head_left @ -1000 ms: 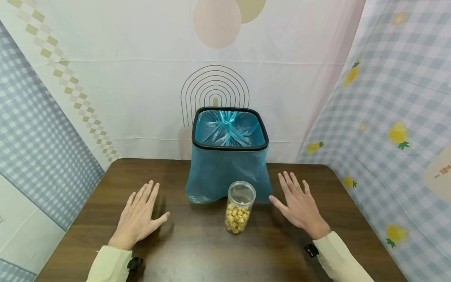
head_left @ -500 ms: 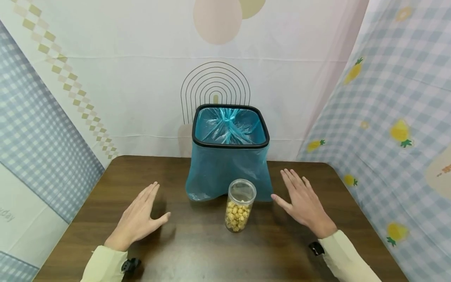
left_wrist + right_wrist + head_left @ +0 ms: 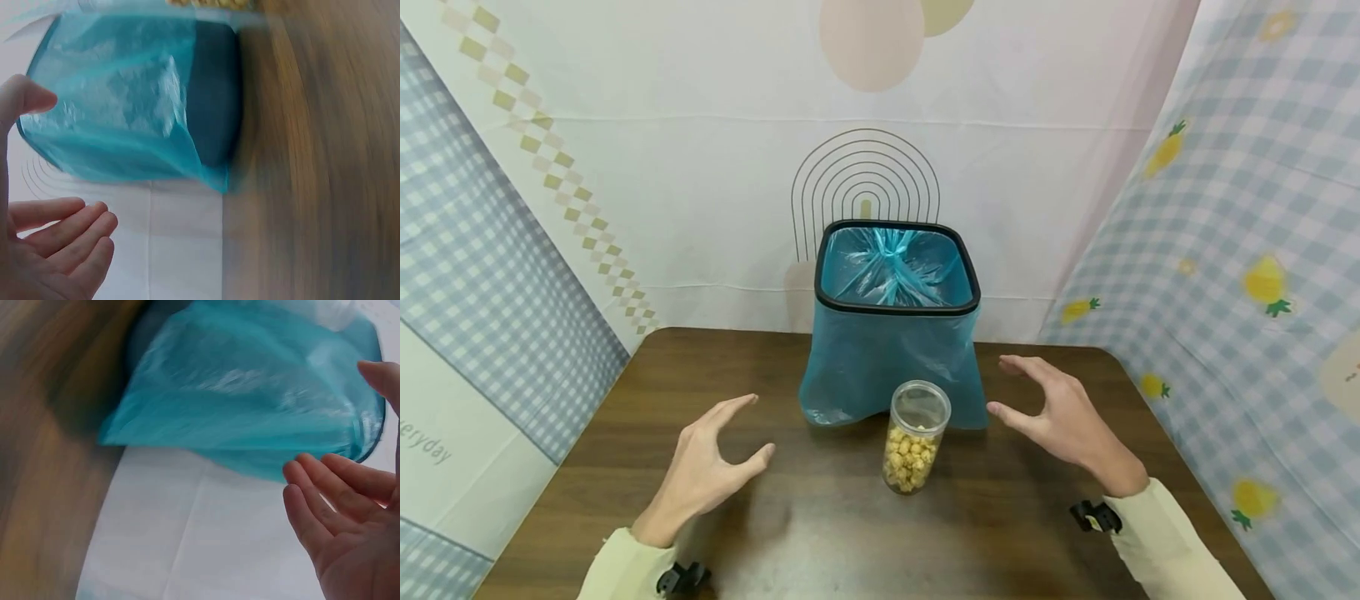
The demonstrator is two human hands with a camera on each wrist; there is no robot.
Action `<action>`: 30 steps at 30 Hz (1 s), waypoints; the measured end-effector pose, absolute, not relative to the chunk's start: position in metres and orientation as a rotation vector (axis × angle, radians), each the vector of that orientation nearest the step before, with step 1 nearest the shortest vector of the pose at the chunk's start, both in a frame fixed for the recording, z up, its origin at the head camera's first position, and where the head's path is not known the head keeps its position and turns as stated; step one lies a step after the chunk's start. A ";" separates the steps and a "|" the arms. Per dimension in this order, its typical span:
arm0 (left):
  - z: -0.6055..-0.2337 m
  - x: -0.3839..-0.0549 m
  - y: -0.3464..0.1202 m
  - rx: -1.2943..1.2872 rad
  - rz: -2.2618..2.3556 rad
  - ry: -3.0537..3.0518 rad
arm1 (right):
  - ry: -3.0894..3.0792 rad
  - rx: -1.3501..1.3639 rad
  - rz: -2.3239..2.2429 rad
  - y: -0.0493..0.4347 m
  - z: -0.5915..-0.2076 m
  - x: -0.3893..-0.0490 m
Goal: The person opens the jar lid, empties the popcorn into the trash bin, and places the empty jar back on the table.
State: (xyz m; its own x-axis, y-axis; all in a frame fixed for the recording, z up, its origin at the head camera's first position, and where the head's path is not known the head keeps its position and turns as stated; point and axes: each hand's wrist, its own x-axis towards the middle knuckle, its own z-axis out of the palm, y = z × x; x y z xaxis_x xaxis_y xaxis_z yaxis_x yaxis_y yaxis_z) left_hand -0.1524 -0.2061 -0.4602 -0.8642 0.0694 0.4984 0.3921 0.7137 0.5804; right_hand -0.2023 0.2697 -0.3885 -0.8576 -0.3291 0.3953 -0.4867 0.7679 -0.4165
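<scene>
A clear plastic jar of popcorn (image 3: 910, 454) stands on the table in front of a trash can lined with a blue bag (image 3: 887, 358). The bag is folded over the can's outside under a black rim and gathered into a knot inside. To the left of the jar, my left hand (image 3: 700, 467) hovers with thumb and fingers spread apart, holding nothing. On the other side, my right hand (image 3: 1067, 417) is likewise raised and holds nothing, its thumb near the bag's right lower corner. The left wrist view shows the left hand (image 3: 56, 244) apart from the bag (image 3: 125, 94).
The brown wooden table (image 3: 850, 550) reaches back to a white printed cloth wall (image 3: 700, 208). Blue checked cloth hangs along the left (image 3: 497, 225) and right sides. Black wrist cameras sit on both wrists.
Both hands have turned from flat, palm-down poses to bent fingers with thumbs apart. The right hand has shifted slightly right. The jar and trash can stay in place on the table.
</scene>
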 end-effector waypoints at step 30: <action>-0.486 -0.188 -0.069 -0.774 -1.747 -2.408 | -2.654 0.978 0.959 0.203 -0.388 -0.204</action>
